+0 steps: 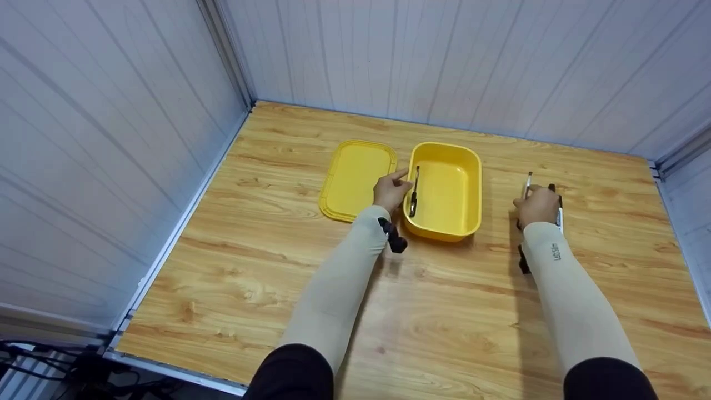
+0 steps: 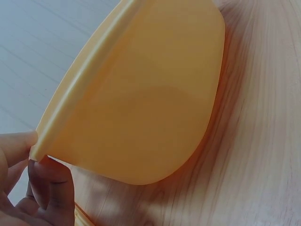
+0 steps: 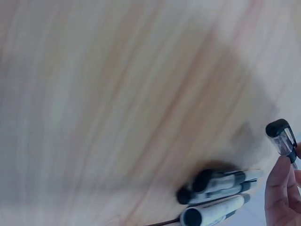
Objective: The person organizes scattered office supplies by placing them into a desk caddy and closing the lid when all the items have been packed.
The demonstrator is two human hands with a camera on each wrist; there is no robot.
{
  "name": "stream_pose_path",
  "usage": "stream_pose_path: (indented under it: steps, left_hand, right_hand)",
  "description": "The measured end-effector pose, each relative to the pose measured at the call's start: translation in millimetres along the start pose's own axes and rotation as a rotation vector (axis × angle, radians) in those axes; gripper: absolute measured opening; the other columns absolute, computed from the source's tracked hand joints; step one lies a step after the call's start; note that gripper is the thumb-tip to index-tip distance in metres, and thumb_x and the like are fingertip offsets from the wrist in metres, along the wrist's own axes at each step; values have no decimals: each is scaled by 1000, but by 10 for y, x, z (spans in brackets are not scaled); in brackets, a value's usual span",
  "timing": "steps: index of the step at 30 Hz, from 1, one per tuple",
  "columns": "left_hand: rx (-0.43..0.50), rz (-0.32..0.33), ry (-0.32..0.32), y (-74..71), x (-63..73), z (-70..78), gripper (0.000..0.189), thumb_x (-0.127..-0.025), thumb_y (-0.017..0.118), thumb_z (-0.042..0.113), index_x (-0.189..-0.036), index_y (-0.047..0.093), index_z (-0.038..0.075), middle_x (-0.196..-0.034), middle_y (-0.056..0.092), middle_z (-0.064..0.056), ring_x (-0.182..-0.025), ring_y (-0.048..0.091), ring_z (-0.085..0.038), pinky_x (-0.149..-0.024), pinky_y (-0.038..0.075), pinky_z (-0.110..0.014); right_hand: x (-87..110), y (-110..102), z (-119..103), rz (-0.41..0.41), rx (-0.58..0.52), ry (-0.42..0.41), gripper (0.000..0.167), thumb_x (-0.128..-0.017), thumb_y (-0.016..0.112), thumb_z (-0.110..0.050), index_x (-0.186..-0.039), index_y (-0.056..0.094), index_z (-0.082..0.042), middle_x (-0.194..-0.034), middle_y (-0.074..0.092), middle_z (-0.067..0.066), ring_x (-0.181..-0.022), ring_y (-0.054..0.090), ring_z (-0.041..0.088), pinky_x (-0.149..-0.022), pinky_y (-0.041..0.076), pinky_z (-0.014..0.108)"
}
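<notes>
A yellow plastic container (image 1: pixel 452 189) stands on the wooden table. My left hand (image 1: pixel 391 192) pinches its left rim, thumb and fingers on either side of the edge in the left wrist view. Inside the container a black pen (image 1: pixel 413 203) lies along the left wall. Over to the right, my right hand (image 1: pixel 537 205) holds a pen (image 3: pixel 283 137) with a black end and clip, gripped between thumb and fingers. Beneath that hand several pens and markers (image 3: pixel 214 212) lie side by side on the table, partly covered by the hand in the head view.
A yellow lid (image 1: pixel 358 178) lies flat just left of the container, its right edge near my left hand. Pale panel walls (image 1: pixel 377 55) border the table at the back and sides. Dark cables (image 1: pixel 44 361) hang beyond the front left corner.
</notes>
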State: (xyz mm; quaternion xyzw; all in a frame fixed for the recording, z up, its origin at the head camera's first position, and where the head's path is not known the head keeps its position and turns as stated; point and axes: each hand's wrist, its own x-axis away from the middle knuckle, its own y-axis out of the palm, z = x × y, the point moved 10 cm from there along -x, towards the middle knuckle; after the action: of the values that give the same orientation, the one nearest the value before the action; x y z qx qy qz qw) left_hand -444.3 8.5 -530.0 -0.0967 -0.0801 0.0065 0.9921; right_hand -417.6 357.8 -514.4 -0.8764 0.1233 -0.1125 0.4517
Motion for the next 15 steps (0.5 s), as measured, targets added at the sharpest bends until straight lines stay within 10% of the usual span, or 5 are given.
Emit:
stream_pose_path:
  steps: [15]
  left_hand:
    - [5,4,-20,-4,1,-20,39,-93,66,12,-132,65,18,-100,71,-9,-88,63,-16,-73,51,-23]
  right_hand:
    - [48,-34,-196,16,-107,-8,54,-96,58,-19,-148,46,-10,-115,65,20,-80,62,17,-64,50,27]
